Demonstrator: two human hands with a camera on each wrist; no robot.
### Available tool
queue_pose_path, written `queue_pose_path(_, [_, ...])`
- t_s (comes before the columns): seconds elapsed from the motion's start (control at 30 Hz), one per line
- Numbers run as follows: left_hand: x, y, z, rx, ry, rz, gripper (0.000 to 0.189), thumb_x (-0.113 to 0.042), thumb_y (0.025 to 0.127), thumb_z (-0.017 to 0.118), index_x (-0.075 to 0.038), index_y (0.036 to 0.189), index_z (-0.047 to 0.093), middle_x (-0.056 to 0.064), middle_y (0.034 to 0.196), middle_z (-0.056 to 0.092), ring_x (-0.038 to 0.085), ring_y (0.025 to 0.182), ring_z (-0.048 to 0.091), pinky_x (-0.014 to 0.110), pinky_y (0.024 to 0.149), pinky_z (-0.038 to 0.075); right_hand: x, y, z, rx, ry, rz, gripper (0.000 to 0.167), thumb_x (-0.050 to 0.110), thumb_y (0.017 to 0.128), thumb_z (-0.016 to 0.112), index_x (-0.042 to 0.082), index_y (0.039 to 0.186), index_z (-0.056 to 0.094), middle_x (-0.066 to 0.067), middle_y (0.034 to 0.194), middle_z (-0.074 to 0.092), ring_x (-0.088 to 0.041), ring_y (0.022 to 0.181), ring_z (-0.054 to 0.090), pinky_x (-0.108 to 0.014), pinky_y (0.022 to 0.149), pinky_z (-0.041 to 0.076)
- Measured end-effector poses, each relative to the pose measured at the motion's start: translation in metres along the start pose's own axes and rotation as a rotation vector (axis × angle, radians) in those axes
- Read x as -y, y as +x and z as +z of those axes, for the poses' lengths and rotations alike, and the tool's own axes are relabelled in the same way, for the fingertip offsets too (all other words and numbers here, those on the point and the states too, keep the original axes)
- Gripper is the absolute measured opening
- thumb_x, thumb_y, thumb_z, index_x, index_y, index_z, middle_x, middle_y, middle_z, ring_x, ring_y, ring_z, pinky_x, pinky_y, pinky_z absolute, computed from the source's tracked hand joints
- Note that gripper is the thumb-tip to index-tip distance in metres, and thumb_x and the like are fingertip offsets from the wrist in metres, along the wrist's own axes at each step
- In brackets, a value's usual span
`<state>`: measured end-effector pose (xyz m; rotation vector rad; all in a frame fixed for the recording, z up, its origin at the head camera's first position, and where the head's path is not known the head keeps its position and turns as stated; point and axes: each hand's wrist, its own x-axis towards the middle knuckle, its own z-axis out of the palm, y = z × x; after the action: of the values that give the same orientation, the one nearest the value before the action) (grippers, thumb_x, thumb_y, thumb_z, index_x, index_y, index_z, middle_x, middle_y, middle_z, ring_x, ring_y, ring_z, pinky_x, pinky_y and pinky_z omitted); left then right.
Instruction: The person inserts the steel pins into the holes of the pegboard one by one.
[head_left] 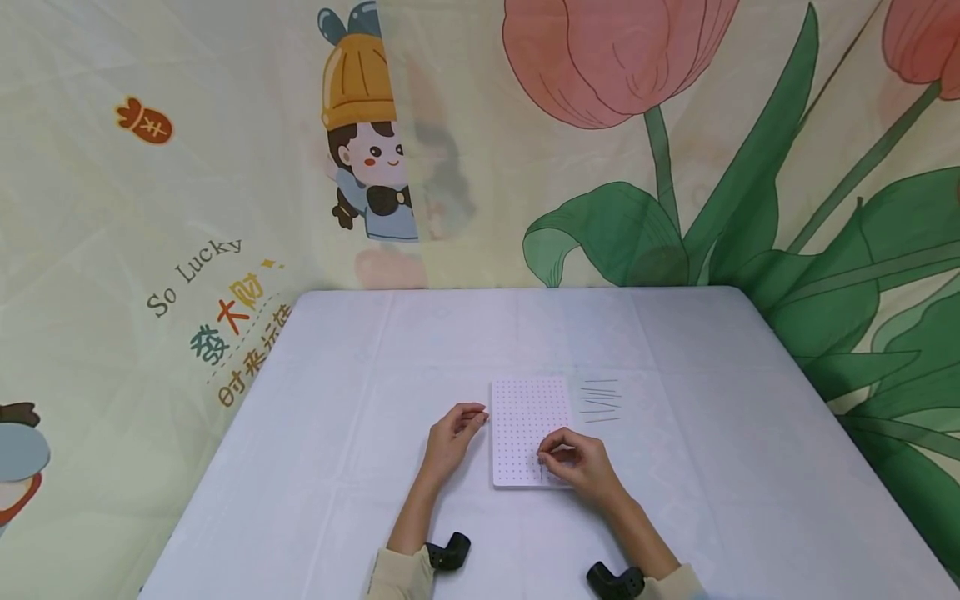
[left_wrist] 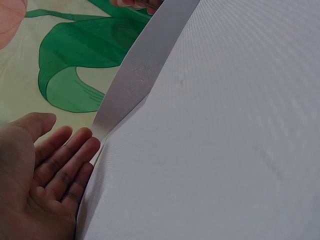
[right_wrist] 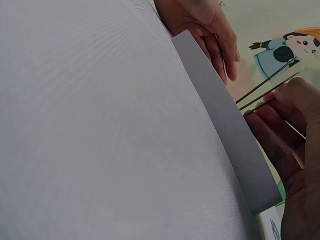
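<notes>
We saw pale printed backdrop behind white-covered table. Upper left on backdrop, we noted red pouch print. Lower down, we read "So Lucky" lettering above coloured Chinese characters. Left of centre, cartoon figure wore orange hat, right side cut off. Farther right, we saw large pink tulip, broad green leaves; second tulip ran past right edge.

The surface is plain white with a faint lilac tint. Near its middle, the board is also white, patterned with an even grid of small dark dots. The needles, toward the surface's right edge, are dark. Beyond the far edge, the cream cloth shows a pink tulip, green leaves and a yellow cartoon hat.
</notes>
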<state>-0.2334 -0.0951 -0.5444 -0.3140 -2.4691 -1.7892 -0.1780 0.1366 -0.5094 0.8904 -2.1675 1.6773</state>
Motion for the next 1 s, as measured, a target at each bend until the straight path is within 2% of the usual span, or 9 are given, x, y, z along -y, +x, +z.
queue_pose_path(0.27, [0.003, 0.0, 0.002, 0.009, -0.007, 0.016, 0.023, -0.026, 0.092, 0.058, -0.011, 0.108, 0.063, -0.003, 0.098, 0.068, 0.01, 0.089, 0.063, 0.027, 0.082, 0.05, -0.001, -0.002, 0.0, 0.007, -0.032, 0.021, 0.017, -0.016, 0.073, 0.068, -0.005, 0.083, 0.059, -0.014, 0.077, 0.063, -0.024, 0.07, 0.062, -0.035, 0.058, 0.056])
queue_pose_path(0.6, [0.005, -0.001, 0.0, -0.01, 0.004, 0.019, 0.022, -0.026, 0.091, 0.06, -0.013, 0.108, 0.063, -0.003, 0.097, 0.068, 0.012, 0.088, 0.063, 0.027, 0.079, 0.05, -0.003, -0.001, 0.0, 0.024, -0.059, -0.003, 0.017, -0.015, 0.073, 0.068, -0.005, 0.084, 0.06, -0.014, 0.078, 0.064, -0.023, 0.07, 0.063, -0.033, 0.059, 0.056])
queue_pose_path(0.63, [0.005, -0.001, -0.001, -0.011, -0.004, 0.026, 0.023, -0.026, 0.091, 0.06, -0.013, 0.108, 0.063, -0.003, 0.097, 0.068, 0.012, 0.088, 0.063, 0.027, 0.079, 0.05, -0.004, -0.001, 0.0, 0.024, -0.059, -0.001, 0.017, -0.015, 0.073, 0.068, -0.004, 0.084, 0.06, -0.014, 0.078, 0.064, -0.023, 0.07, 0.063, -0.033, 0.059, 0.056])
queue_pose_path(0.87, [-0.035, -0.008, -0.007, 0.013, 0.013, 0.021, 0.023, -0.01, 0.092, 0.057, 0.003, 0.111, 0.06, 0.013, 0.102, 0.066, 0.024, 0.092, 0.063, 0.029, 0.081, 0.05, -0.006, -0.001, -0.004, 0.044, -0.021, 0.045, 0.015, -0.013, 0.074, 0.068, -0.006, 0.086, 0.062, -0.016, 0.081, 0.065, -0.025, 0.073, 0.065, -0.034, 0.062, 0.056])
queue_pose_path(0.9, [-0.036, -0.008, -0.007, 0.014, 0.016, 0.027, 0.023, -0.011, 0.092, 0.056, 0.003, 0.111, 0.06, 0.013, 0.102, 0.066, 0.023, 0.091, 0.063, 0.028, 0.081, 0.049, -0.006, -0.001, -0.005, 0.048, -0.011, 0.048, 0.016, -0.014, 0.074, 0.068, -0.006, 0.086, 0.062, -0.017, 0.082, 0.065, -0.027, 0.074, 0.065, -0.035, 0.063, 0.056])
queue_pose_path(1.0, [-0.022, -0.004, -0.004, 0.014, 0.02, 0.023, 0.024, -0.013, 0.092, 0.056, 0.002, 0.111, 0.06, 0.012, 0.102, 0.067, 0.023, 0.092, 0.063, 0.03, 0.082, 0.05, -0.005, -0.001, -0.009, 0.045, 0.024, 0.05, 0.018, -0.016, 0.073, 0.066, -0.009, 0.089, 0.062, -0.021, 0.086, 0.065, -0.033, 0.077, 0.064, -0.037, 0.066, 0.056])
